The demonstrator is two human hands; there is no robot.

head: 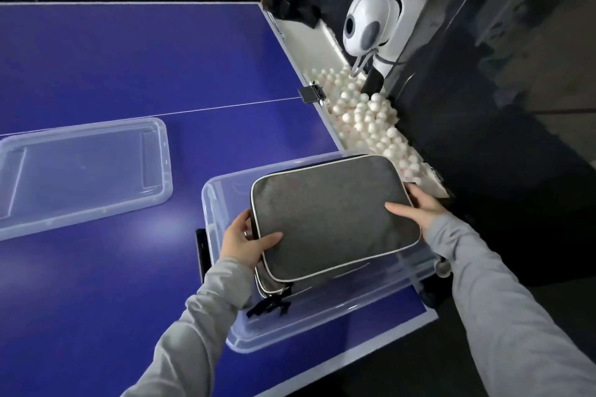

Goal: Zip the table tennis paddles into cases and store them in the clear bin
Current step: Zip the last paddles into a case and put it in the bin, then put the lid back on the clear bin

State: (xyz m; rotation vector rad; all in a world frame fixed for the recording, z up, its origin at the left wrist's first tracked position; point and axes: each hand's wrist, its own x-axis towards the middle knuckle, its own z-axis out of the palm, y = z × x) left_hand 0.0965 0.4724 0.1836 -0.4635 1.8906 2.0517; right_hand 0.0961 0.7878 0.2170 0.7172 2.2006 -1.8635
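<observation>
A grey case (332, 216) with a white edge is held flat over the clear bin (214, 203); two hands hold it, one at each short end, so the case lies right between them. The left hand (246, 240) grips the end of the case nearest the bin's left wall; its thumb lies on top of the grey cloth and its fingers curl under the edge. The right hand (416, 206) grips the far right end of the case, above the bin's right side; its thumb rests on top and its fingers wrap round the edge. Both arms wear grey sleeves (206, 316).

Under the held case, inside the bin, there is another case (277, 284) of the same kind; only its near left corner shows, with black zip pulls (269, 304) hanging by the bin's front wall. I cannot tell if the top case touches the one below.

The bin sits on the blue table (129, 58), at the table's near right corner; its front edge is close to the table's edge. The clear lid (80, 167) lies flat on the table to the left of the bin, well apart from it. Past the bin, along the table's right side, a long tray holds lots of white balls (364, 113); a white ball machine (367, 26) stands at the far end of those balls.
</observation>
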